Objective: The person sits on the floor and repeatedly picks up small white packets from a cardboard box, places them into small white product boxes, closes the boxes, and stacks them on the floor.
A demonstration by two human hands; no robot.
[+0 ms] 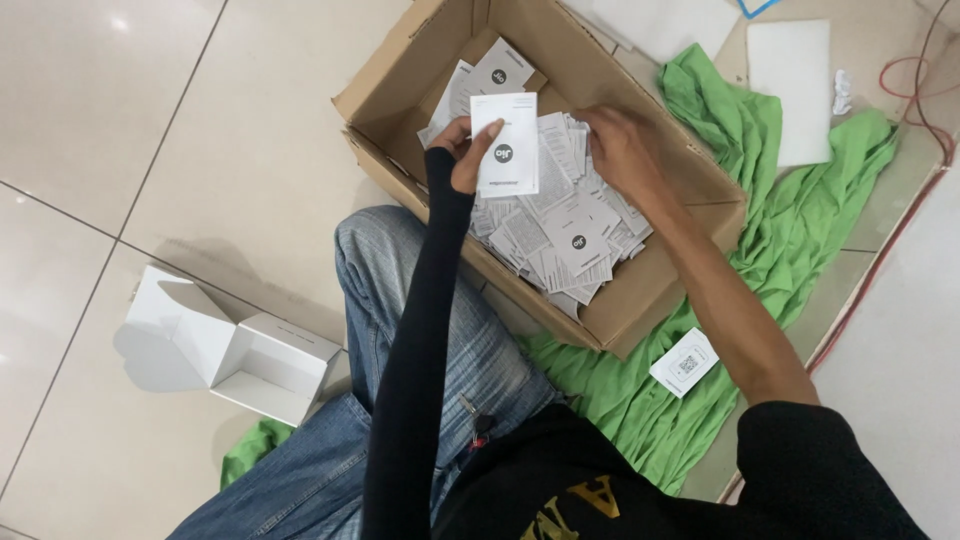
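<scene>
— Left hand (462, 150) pinches one white leaflet (506, 145) upright; right hand (622, 150) digs, fingers curled, grip unclear, into the leaflet pile (560, 225) beneath it.

— That loose pinch could drop the leaflet back into the cardboard box (660, 290).

The cardboard box (640, 290) is showing a matt, slightly rough brown surface, and the leaflets (560, 225) lying inside it are looking like thin white paper with a smooth finish, the same as the leaflet (508, 145) that the left hand (462, 150) is holding. The floor tiles (180, 130) are shining glossy and smooth, while the green cloth (800, 200) is lying soft and wrinkled. The small white box (240, 350) is appearing as smooth matt card, and the jeans (390, 300) are looking like coarse faded denim.
</scene>
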